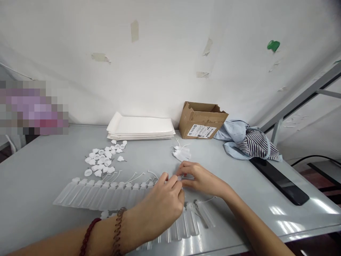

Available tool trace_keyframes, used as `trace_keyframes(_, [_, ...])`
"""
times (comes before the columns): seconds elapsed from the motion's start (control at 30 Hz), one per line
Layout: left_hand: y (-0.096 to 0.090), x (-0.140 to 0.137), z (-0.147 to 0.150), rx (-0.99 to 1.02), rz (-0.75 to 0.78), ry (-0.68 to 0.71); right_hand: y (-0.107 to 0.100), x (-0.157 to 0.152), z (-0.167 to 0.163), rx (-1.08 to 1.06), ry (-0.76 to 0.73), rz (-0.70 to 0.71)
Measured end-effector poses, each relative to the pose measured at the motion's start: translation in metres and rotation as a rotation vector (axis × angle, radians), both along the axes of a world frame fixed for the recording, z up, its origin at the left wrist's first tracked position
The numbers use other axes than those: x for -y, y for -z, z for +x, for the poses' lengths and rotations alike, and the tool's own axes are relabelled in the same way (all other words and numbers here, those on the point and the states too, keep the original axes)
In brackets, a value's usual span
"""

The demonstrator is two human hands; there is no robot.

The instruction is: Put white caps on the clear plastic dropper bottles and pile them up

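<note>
My left hand [166, 201] is closed, with its fingertips against those of my right hand [198, 177]. The right thumb and fingers pinch the top of a small translucent plastic bottle, of which only a white bit and a thin strap show. What the left fingers grip is hidden. Left of them, a row of clear bottles [106, 197] with white tops and straps lies side by side. A second row of bottles [183, 224] lies partly under my left arm. White needle-tipped caps [106, 154] are heaped at the left, and several strapped pieces [182, 153] lie beyond my right hand.
White padded envelopes [144, 126] are stacked at the wall beside an open cardboard box [202, 122]. To the right lie a light-blue and striped cloth [247, 140] and a black phone-like slab [279, 181] on the grey table [39, 170]. A metal frame [301, 96] rises at the right.
</note>
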State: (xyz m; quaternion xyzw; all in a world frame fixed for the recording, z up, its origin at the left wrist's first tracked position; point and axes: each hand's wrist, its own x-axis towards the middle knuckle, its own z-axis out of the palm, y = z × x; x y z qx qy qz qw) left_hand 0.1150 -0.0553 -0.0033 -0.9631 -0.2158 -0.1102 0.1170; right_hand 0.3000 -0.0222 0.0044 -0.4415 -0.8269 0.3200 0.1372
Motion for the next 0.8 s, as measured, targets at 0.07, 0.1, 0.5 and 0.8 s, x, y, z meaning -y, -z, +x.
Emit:
trace_keyframes(0.07, [0.003,0.0,0.0,-0.002,0.002,-0.013,-0.001,0.0,0.0,-0.001,-0.007,-0.004])
trace_keyframes(0.1, [0.005,0.0,0.001,0.001,0.008,-0.017,-0.001,0.0,0.0,0.001,-0.008,-0.003])
trace_keyframes(0.5, [0.002,0.001,0.001,0.064,-0.016,-0.071,-0.005,0.0,0.001,-0.029,0.021,-0.002])
trace_keyframes(0.8, [-0.006,-0.001,-0.002,0.258,-0.034,-0.171,-0.015,0.001,0.004,-0.23,0.075,-0.041])
